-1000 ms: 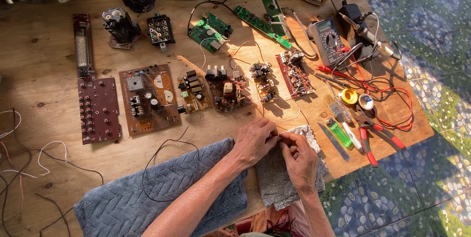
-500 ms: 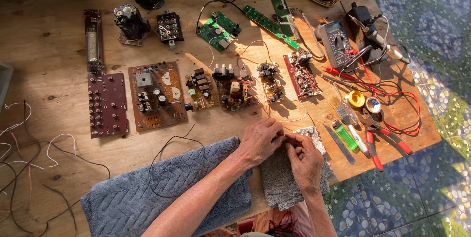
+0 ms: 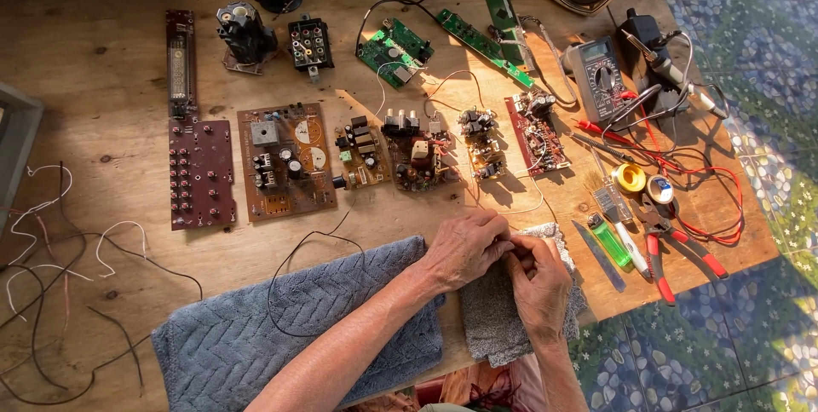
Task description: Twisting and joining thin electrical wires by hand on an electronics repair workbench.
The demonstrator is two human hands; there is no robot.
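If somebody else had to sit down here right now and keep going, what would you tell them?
Left hand: fingers curled, pinching something small against the right hand; what it is cannot be seen.
Right hand: fingers bent, meeting the left hand over the small grey cloth.
Nearby: the blue-grey towel lies under the left forearm, with a thin black wire looped across it.
A row of circuit boards lies beyond the hands. The multimeter, red-handled pliers and green lighter lie to the right.
Done: boards and tools are laid out.
Left: the small piece between the fingers is in hand, not put down.
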